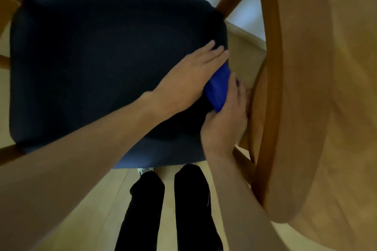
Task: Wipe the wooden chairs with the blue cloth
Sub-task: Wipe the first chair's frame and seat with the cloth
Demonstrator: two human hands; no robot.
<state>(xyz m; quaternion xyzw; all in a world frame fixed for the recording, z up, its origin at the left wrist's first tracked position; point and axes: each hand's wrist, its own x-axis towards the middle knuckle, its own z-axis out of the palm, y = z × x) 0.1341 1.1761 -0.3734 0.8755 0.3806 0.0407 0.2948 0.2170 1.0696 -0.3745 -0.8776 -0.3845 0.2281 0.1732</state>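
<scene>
Wiping looks only in progress: the blue cloth (219, 89) sits bunched at the 3 o'clock edge of the chair's dark seat (98, 63), the left hand (191, 77) flat beside it, the right hand (226, 120) gripping it, and the wooden armrest (295, 87) apparently remains to do.

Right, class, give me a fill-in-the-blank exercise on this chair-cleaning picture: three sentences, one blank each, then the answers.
1. The cloth bunched between the two hands is ____ in colour.
2. The left hand lies with straight fingers on the chair's dark ____.
3. The chair's curved frame to the right of the right hand is made of ____.

Missing words: blue; seat; wood
</scene>
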